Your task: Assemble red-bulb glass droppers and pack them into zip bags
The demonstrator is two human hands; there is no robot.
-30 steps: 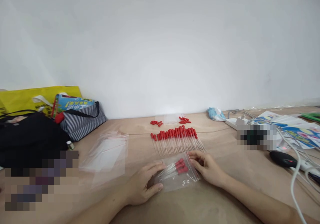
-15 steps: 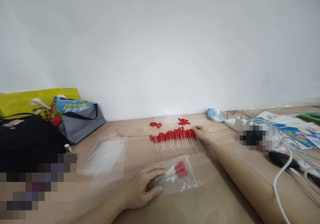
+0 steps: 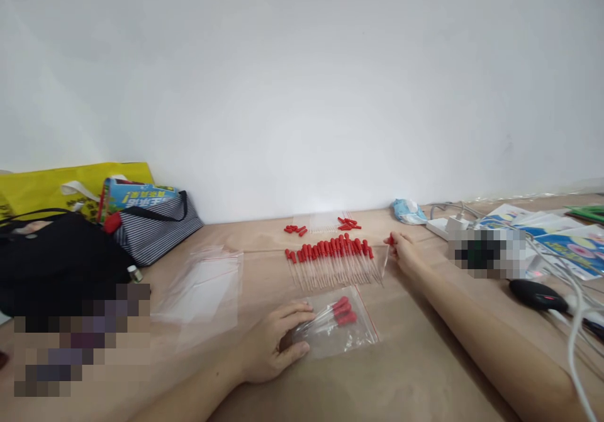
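A glass dropper with a red rubber bulb is in my right hand [image 3: 404,249]. The fingers pinch it near its bulb [image 3: 391,239], and its thin tube points down beside the row's right end. Just left of it lies a row of several droppers [image 3: 333,261], red bulbs at the back and glass tips toward me. My left hand [image 3: 276,343] rests at the left edge of a clear zip bag [image 3: 356,340], thumb and fingers apart and touching the plastic. Inside that bag lie 3 droppers [image 3: 343,309], bulbs to the right.
Stacked clear zip bags [image 3: 207,290] lie at the left. Loose red bulbs [image 3: 348,224] sit behind the row. A striped bag [image 3: 153,227] and a black bag [image 3: 61,258] are far left. Right: a face mask [image 3: 408,212], a power strip [image 3: 438,226], white cables [image 3: 576,340] and leaflets [image 3: 570,249].
My right hand has moved right from the row's right end, taking a dropper with it. My left hand stays at the bag. The view has shifted slightly.
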